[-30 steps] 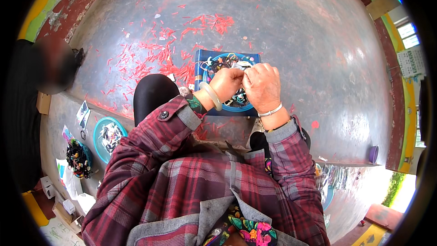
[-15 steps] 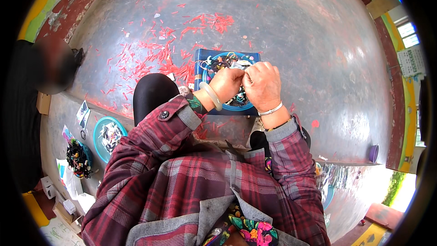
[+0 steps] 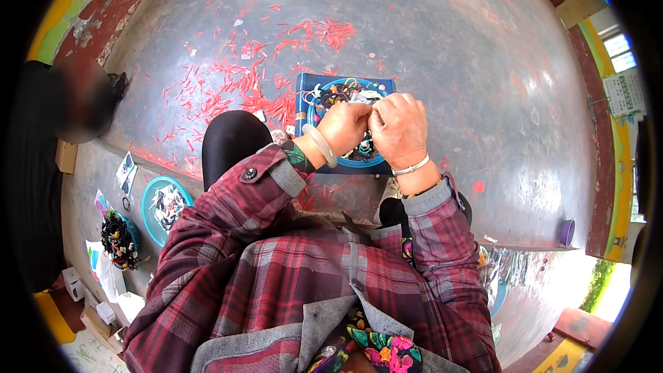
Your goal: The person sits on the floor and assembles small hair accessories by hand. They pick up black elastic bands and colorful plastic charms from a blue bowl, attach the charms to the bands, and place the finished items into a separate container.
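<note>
My left hand (image 3: 343,128) and my right hand (image 3: 399,130) meet above a round blue basin (image 3: 363,164). Both are closed in a pinch, fingertips almost touching. Whatever lies between the fingers is too small or hidden to make out. Under them the basin holds a tangle of dark elastic hair ties (image 3: 333,97) with small coloured and pale pieces among them. It rests on a dark blue square stool or box (image 3: 302,100). My hands cover the basin's middle.
Red scraps (image 3: 235,83) litter the floor ahead and to the left. Left of me stand a blue basin of pale pieces (image 3: 168,208) and a heap of dark hair ties (image 3: 120,240). A person in black (image 3: 34,166) is at far left. A small purple container (image 3: 567,233) stands right.
</note>
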`<state>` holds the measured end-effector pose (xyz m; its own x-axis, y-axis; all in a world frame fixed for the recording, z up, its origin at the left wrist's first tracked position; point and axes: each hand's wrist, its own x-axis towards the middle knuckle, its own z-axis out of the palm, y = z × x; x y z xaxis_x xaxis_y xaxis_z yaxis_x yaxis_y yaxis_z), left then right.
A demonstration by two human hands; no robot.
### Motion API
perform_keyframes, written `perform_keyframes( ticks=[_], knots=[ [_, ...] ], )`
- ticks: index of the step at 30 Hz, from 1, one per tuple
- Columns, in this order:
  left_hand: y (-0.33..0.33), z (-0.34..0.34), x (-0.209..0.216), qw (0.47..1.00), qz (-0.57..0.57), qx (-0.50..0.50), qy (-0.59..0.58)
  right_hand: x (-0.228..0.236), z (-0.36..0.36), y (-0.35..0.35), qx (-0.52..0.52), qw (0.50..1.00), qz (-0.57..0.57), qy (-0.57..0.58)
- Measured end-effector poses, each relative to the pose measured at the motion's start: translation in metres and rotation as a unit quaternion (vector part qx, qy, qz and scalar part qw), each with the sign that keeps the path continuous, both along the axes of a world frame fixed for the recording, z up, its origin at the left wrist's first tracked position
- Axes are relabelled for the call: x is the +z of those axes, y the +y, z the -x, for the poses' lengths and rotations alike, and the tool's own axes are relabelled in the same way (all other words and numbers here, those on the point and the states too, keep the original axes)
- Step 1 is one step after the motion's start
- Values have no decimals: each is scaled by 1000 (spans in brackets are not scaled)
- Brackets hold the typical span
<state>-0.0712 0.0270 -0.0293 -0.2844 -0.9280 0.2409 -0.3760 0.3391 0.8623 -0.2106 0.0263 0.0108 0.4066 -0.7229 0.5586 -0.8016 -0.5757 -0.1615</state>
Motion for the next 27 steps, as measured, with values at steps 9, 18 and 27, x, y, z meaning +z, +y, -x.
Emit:
perform_keyframes(
  ticks=[9, 18, 27],
  knots=[
    [0, 0, 6, 984, -135, -11, 117, -6, 8, -9, -4, 978, -107, -178],
    [-2, 3, 2, 959, -160, 15, 233, 6, 8, -5, 7, 965, -134, -227],
    [0, 1, 0, 996, 78, 35, 9, 7, 7, -3, 20, 988, -86, -129]
  ],
)
